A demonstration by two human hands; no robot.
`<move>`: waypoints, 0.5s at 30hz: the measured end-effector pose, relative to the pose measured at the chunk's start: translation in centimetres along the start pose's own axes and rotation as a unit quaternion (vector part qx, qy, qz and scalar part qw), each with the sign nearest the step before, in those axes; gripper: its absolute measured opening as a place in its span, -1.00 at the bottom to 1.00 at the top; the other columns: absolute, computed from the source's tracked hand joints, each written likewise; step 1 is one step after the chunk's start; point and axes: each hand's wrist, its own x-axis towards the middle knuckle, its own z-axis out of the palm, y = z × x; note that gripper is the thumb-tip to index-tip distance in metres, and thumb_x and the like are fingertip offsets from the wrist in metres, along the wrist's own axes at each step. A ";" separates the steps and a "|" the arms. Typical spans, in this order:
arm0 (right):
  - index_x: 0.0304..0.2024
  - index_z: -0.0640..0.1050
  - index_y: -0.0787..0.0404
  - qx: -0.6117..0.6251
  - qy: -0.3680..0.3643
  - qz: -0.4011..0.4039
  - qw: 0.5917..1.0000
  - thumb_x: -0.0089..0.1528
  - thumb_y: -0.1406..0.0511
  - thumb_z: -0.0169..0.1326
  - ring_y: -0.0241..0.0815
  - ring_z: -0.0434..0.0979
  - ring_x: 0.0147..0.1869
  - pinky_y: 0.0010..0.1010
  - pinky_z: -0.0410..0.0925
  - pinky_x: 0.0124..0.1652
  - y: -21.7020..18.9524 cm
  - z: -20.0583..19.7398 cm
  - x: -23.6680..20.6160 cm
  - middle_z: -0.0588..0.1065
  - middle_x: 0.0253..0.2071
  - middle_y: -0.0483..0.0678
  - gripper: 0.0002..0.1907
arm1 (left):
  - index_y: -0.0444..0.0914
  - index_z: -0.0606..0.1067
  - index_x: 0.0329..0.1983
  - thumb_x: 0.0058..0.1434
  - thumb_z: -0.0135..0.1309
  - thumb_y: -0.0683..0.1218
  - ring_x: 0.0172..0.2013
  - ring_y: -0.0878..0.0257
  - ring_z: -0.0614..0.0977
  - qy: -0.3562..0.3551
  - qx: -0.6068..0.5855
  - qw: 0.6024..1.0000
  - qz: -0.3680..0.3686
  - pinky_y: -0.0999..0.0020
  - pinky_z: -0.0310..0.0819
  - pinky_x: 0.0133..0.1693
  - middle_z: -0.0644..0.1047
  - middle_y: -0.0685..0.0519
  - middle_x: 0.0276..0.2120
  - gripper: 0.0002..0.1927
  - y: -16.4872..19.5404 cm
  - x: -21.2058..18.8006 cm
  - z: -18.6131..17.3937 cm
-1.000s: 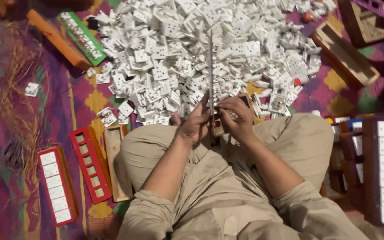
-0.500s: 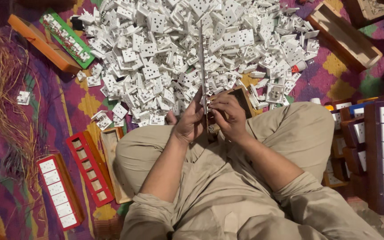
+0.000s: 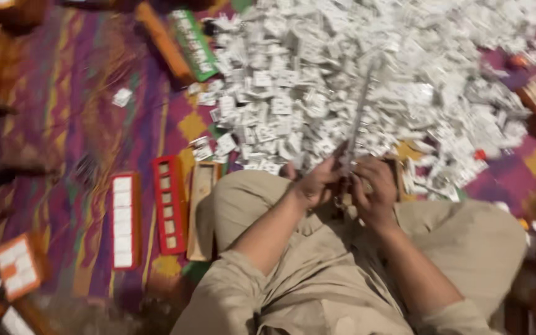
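Both forearms reach forward from rolled-up khaki sleeves and angle inward, meeting just past the crossed legs. The left hand (image 3: pixel 315 185) sits with its wrist bent, back of the hand up, fingers curled in toward the middle. The right hand (image 3: pixel 375 193) is right beside it, knuckles up, fingers folded down and in. The two hands touch or nearly touch at the fingertips, both closed in a pinch at the same spot. Motion blur softens the fingers, so the exact finger placement cannot be made out. Elbows stay low and tucked near the thighs.
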 end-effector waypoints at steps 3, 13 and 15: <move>-0.09 0.51 0.34 -0.034 -0.023 -0.016 0.999 0.26 0.52 0.12 0.20 0.50 0.05 -0.07 0.36 0.07 -0.1 -0.4 0.7 0.50 -0.07 0.15 -0.83 | -0.05 -0.08 0.65 0.29 0.22 -0.19 0.19 0.14 0.52 -0.018 -0.003 1.000 -0.013 0.28 0.49 0.15 0.42 -0.07 0.29 -0.01 -0.2 0.9 -0.1; -0.22 0.44 0.30 -0.129 -0.060 0.043 0.989 0.40 0.43 -0.02 0.25 0.41 -0.11 -0.05 0.28 -0.07 0.3 0.3 -0.6 0.41 -0.24 0.16 -0.92 | -0.09 -0.08 0.70 0.31 0.25 -0.10 0.26 0.19 0.46 -0.023 0.027 0.999 -0.016 0.27 0.43 0.21 0.39 0.00 0.31 0.02 0.0 0.3 1.3; -0.19 0.45 0.31 -0.073 -0.047 0.077 0.993 0.44 0.41 -0.04 0.14 0.44 -0.12 -0.15 0.31 -0.08 0.7 0.6 -1.2 0.42 -0.23 0.12 -0.90 | -0.07 -0.10 0.71 0.31 0.26 -0.09 0.25 0.17 0.45 -0.028 0.020 0.999 -0.014 0.27 0.43 0.21 0.38 0.00 0.28 0.04 0.1 0.1 1.5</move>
